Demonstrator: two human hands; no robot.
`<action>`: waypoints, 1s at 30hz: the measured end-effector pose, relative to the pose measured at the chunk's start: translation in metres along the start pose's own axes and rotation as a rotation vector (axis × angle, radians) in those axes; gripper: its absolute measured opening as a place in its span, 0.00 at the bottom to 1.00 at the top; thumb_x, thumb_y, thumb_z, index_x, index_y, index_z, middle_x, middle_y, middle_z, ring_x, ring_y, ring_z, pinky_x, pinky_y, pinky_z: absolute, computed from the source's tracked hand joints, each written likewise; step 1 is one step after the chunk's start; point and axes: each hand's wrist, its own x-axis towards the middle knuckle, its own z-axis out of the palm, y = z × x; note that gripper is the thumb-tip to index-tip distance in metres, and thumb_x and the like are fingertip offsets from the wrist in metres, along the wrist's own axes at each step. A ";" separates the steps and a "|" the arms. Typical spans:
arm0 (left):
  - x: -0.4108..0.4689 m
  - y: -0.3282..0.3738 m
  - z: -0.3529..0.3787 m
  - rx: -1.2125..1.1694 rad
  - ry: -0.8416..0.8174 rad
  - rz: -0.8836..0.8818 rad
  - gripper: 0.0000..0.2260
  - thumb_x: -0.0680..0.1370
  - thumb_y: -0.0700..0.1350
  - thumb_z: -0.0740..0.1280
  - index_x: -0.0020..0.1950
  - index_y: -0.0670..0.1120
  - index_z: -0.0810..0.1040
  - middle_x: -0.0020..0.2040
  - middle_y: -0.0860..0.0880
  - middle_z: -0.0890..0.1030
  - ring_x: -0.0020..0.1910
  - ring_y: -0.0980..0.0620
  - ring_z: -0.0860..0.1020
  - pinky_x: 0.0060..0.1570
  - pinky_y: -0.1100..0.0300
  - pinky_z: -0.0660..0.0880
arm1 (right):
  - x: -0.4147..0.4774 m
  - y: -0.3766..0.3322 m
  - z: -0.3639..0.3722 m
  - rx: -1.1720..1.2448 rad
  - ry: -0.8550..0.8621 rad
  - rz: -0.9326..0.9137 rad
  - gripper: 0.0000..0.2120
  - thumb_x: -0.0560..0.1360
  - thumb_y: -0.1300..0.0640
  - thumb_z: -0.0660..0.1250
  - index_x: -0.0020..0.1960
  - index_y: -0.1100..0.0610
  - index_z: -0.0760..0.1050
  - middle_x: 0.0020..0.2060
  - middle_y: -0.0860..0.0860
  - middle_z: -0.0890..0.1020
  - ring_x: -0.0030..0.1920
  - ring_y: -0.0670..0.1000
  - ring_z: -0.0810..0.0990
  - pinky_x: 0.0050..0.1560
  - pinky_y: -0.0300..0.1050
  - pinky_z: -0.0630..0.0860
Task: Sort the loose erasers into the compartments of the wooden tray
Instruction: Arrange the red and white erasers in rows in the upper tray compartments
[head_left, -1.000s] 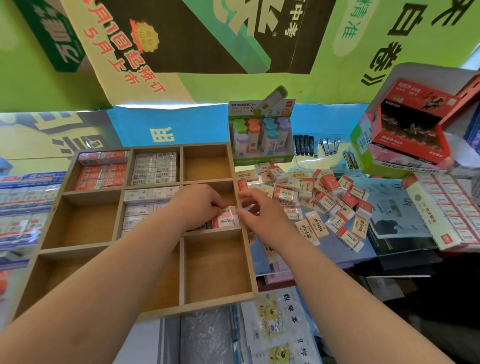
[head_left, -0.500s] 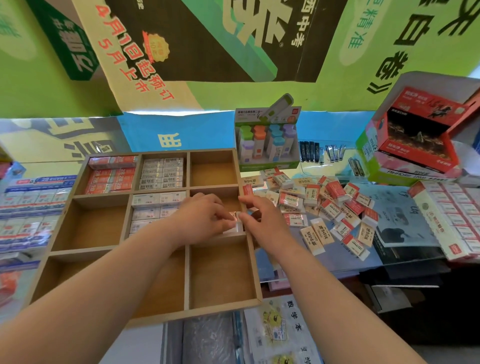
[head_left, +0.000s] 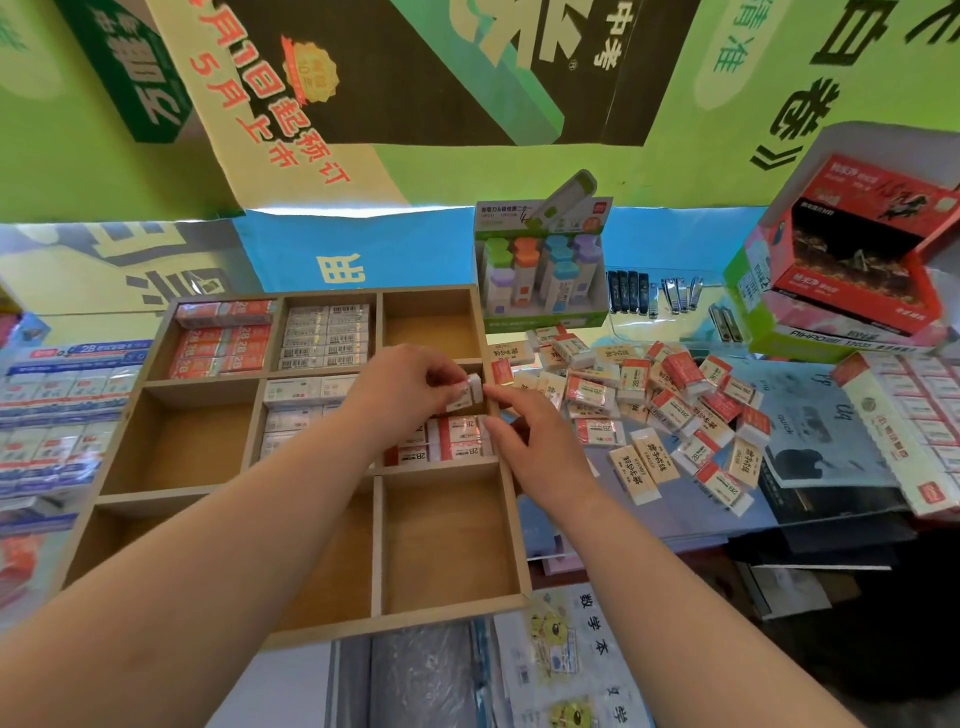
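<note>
One eraser (head_left: 471, 391) between left fingers (head_left: 451, 375)

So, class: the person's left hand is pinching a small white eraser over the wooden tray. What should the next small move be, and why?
Probably lower the small white eraser into the middle-right compartment, beside the red-and-white 2B erasers already lying there. The left hand holds it just above that compartment of the wooden tray, the right hand is at the tray's right wall, and space remains at the far end.

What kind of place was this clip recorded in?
Probably a stationery shop counter. A retail display box of coloured items stands by a row of nail clippers, a pile of wrapped erasers awaits sorting, and promotional posters cover the wall.
</note>
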 end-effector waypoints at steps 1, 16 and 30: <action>0.002 0.001 0.004 0.020 -0.009 0.000 0.09 0.74 0.46 0.65 0.54 0.49 0.79 0.49 0.51 0.81 0.43 0.58 0.72 0.40 0.66 0.66 | 0.000 0.000 0.000 0.004 -0.005 -0.001 0.17 0.76 0.57 0.61 0.64 0.53 0.69 0.60 0.52 0.73 0.60 0.47 0.69 0.54 0.31 0.62; -0.009 -0.007 0.014 0.415 0.001 0.170 0.17 0.77 0.45 0.59 0.66 0.53 0.69 0.61 0.49 0.71 0.62 0.48 0.66 0.64 0.53 0.60 | 0.000 -0.001 0.000 0.053 -0.005 0.015 0.17 0.76 0.58 0.61 0.64 0.53 0.69 0.60 0.51 0.73 0.59 0.45 0.69 0.57 0.35 0.65; -0.007 -0.003 0.001 0.270 -0.061 0.008 0.14 0.77 0.47 0.61 0.62 0.52 0.73 0.59 0.50 0.78 0.57 0.51 0.74 0.55 0.58 0.70 | -0.001 -0.005 -0.003 0.048 -0.005 0.032 0.16 0.76 0.57 0.61 0.64 0.52 0.69 0.60 0.50 0.73 0.59 0.44 0.68 0.57 0.37 0.66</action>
